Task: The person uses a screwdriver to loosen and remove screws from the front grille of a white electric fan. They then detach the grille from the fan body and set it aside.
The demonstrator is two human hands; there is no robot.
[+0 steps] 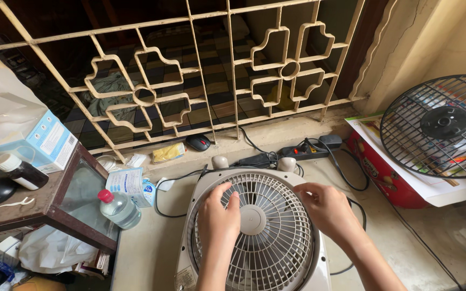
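box fan (254,231) lies flat on its back at the bottom centre of the frame, its round white grille (260,253) facing up at me, on a pale floor surface. i see both hands resting on that grille. my left hand (218,218) sits on the left half with fingers spread and slightly curled onto the slats, pressing rather than gripping; it closes around nothing. my right hand (327,207) is at the upper right rim of the grille, fingers bent with the tips hooked at the edge; whether they pinch a clip there i cannot tell.

to the right of the frame a dark wire fan guard (440,126) lies on papers atop a red box (386,175), well apart from the hands. just above the fan a black power strip (306,151) and its cables run along the sill under the cream window grille (190,75), with a black mouse (198,142) near it. at the left a plastic bottle with a red cap (118,207) stands beside a small glass-topped desk (55,207).
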